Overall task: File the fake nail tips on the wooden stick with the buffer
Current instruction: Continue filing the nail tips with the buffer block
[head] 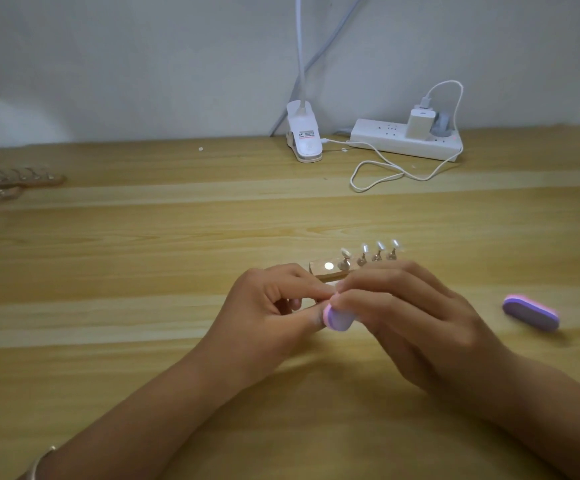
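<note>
A wooden stick (pixel 320 271) lies on the table, carrying several clear nail tips (pixel 378 251) on small metal stands; one round spot on it is bare. In front of the stick my left hand (pixel 274 313) pinches something small between thumb and fingers, hidden by them. My right hand (pixel 409 317) grips a small pink and purple buffer (pixel 337 320) and holds it against my left fingertips.
A second pink and purple buffer (pixel 530 312) lies on the table at the right. Two more wooden sticks with tips (pixel 11 183) sit at the far left. A clip lamp base (pixel 303 136), a white power strip (pixel 406 140) and a looped white cable (pixel 378 171) stand by the wall.
</note>
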Tool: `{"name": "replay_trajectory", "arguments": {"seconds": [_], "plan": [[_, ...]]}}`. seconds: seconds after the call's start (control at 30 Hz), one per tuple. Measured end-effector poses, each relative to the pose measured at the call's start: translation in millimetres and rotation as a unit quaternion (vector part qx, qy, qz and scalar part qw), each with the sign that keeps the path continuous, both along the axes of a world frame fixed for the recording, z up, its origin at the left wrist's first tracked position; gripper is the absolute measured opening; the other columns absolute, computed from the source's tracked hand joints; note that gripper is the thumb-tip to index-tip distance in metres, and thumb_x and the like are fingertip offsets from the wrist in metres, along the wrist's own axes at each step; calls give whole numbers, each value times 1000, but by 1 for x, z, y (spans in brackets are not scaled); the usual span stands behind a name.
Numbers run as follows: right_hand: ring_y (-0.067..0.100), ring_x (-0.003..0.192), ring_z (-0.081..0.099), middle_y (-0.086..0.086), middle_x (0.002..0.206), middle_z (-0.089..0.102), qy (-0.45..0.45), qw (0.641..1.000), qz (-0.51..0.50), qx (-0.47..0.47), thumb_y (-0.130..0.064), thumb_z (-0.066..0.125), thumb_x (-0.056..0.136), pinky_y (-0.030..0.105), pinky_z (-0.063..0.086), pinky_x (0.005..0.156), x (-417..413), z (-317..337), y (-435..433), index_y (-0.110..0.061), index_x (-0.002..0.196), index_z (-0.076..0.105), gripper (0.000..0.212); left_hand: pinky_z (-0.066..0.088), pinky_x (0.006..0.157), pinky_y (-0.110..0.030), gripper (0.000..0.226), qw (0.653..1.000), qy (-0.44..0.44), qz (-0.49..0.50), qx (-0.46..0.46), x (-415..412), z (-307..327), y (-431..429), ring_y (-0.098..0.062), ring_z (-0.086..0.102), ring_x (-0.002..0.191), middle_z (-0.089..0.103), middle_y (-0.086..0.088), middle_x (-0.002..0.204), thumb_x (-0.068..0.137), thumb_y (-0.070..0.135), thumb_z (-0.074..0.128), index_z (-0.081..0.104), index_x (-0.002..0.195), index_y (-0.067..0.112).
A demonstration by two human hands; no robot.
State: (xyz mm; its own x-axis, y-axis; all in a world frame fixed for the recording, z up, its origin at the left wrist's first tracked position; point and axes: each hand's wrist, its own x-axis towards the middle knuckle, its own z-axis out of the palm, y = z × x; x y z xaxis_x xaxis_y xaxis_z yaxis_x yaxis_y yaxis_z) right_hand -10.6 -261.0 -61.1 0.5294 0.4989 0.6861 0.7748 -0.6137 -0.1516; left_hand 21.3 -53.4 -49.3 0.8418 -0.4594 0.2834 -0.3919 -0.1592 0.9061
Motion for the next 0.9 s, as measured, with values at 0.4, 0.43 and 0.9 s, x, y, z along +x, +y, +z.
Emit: {"name": "replay_trajectory", "arguments": {"seconds": [0.4,0.43,0.9], "plan": [[27,101,65,14,108,68,-8,1000,-25,8,7,60,92,32,50,94,4,7,-11,4,106,71,18,41,67,-19,9,991,115,-51,-46,-1,5,2,-20,56,71,70,-10,80,77,22,78,80,83,14],[26,101,65,13,108,68,-6,999,-42,25,7,61,92,33,51,92,5,9,-14,3,106,71,18,39,63,-13,10,991,118,-45,-48,-1,6,2,-9,55,68,71,-6,78,76,21,76,80,81,13],[25,106,62,13,111,67,-17,999,-7,41,14,61,88,31,47,96,-7,5,3,1,106,72,24,38,59,-6,6,983,152,-71,-81,-4,11,-1,4,52,57,63,13,61,78,14,73,78,81,13]]}}
